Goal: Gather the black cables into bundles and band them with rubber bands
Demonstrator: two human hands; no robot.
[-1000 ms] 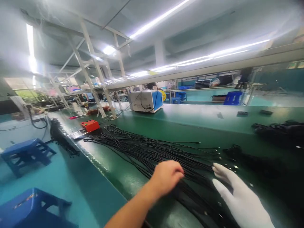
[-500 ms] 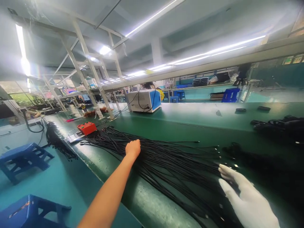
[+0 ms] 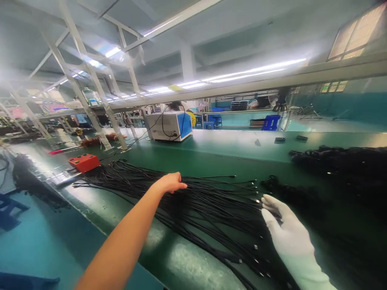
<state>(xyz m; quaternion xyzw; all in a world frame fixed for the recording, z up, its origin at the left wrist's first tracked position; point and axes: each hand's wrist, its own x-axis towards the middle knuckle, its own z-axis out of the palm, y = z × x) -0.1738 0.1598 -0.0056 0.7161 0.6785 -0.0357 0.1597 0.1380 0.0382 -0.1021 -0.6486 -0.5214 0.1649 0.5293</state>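
Note:
A spread of long black cables (image 3: 208,209) lies along the green bench top, with small metal connectors at their right ends. My bare left hand (image 3: 173,183) is over the middle of the cables, its fingers curled and the thumb side pointing right. Whether a cable lies within those fingers is hidden. At the right ends of the cables is my right hand (image 3: 286,229) in a white glove. Its thumb and fingers are apart, fingertips beside a few connectors, and no cable shows between them.
A red box with buttons (image 3: 84,162) sits at the cables' left ends. Behind stands a white and blue machine (image 3: 171,125). Black coiled cables (image 3: 341,165) are heaped at right. Metal shelf posts (image 3: 90,76) rise at back left. A dark cable bundle (image 3: 36,185) hangs over the front edge.
My view has turned to the right. My left hand has shifted right along the cables, and its thumb side now shows. The right hand stays by the cable ends.

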